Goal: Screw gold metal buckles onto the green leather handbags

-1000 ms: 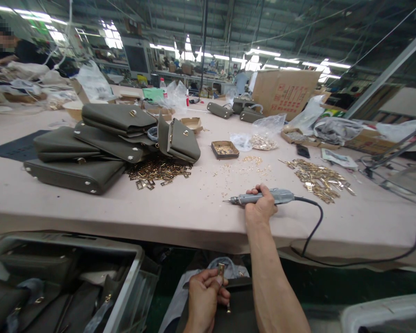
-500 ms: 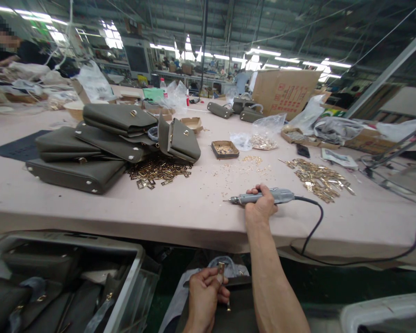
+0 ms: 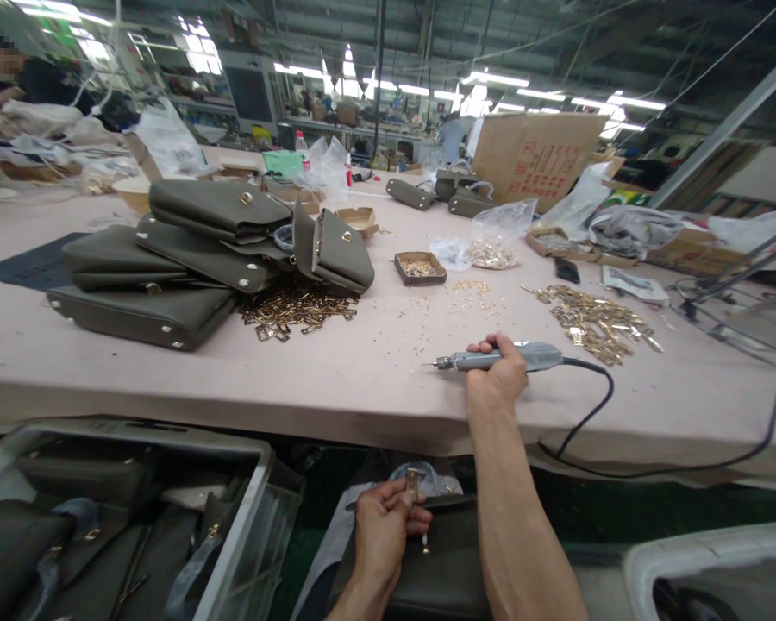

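My right hand [image 3: 499, 373] is wrapped round a grey electric screwdriver [image 3: 543, 355] just above the table's near side, its thin bit pointing left and its black cord trailing off right. Lower down, my left hand [image 3: 383, 522] pinches a small gold metal plate [image 3: 412, 481] at the top edge of a dark olive handbag [image 3: 443, 573] on my lap. A small gold fitting [image 3: 425, 545] hangs on the bag's front, just below my fingers. Tiny gold screws [image 3: 472, 289] lie scattered on the table beyond the screwdriver, near a small cardboard tray [image 3: 420, 278] of them.
Stacked olive handbags [image 3: 187, 250] stand on the table's left beside dark gold metal pieces [image 3: 297, 312]. Gold plates [image 3: 598, 323] are heaped at right. A grey crate [image 3: 259, 466] of bags is at lower left, a white bin [image 3: 647, 552] at lower right. A person [image 3: 39, 82] is at far left.
My right hand has shifted slightly right with the screwdriver. My left hand keeps its pinch on the gold plate at the bag. The view has tilted a little.
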Demonstrator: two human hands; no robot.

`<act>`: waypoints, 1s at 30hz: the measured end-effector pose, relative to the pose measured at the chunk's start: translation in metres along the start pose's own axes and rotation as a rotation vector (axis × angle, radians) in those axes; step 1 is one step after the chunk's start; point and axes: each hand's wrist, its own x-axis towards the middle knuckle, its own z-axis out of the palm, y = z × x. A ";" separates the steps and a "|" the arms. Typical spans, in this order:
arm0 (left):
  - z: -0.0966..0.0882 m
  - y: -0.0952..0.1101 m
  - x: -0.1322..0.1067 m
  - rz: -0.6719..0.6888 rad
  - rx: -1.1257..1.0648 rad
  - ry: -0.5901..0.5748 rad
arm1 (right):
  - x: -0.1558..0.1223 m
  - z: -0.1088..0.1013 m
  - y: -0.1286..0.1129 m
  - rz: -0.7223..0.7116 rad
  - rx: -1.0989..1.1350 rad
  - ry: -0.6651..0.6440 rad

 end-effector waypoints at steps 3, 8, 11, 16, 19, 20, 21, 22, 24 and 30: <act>0.004 0.006 -0.005 -0.007 -0.008 0.007 | -0.017 -0.017 -0.021 0.005 -0.029 -0.148; 0.007 0.008 -0.009 -0.043 -0.016 -0.026 | -0.063 -0.060 -0.042 0.055 -0.147 -0.347; 0.007 0.007 -0.011 -0.045 -0.022 -0.037 | -0.090 -0.084 -0.043 0.052 -0.230 -0.378; 0.008 0.007 -0.012 -0.039 -0.032 -0.037 | -0.114 -0.107 -0.034 -0.063 -0.343 -0.433; 0.009 0.008 -0.013 -0.035 -0.025 -0.044 | -0.120 -0.114 -0.030 -0.083 -0.376 -0.482; 0.010 0.008 -0.013 -0.032 -0.022 -0.047 | -0.121 -0.116 -0.029 -0.081 -0.385 -0.495; 0.010 0.008 -0.013 -0.029 -0.019 -0.051 | -0.122 -0.117 -0.029 -0.079 -0.394 -0.505; 0.010 0.008 -0.013 -0.027 -0.015 -0.053 | -0.124 -0.118 -0.029 -0.080 -0.406 -0.512; 0.010 0.007 -0.013 -0.021 -0.008 -0.056 | -0.126 -0.120 -0.028 -0.091 -0.432 -0.518; 0.011 0.005 -0.011 -0.014 0.007 -0.056 | -0.129 -0.124 -0.024 -0.098 -0.450 -0.525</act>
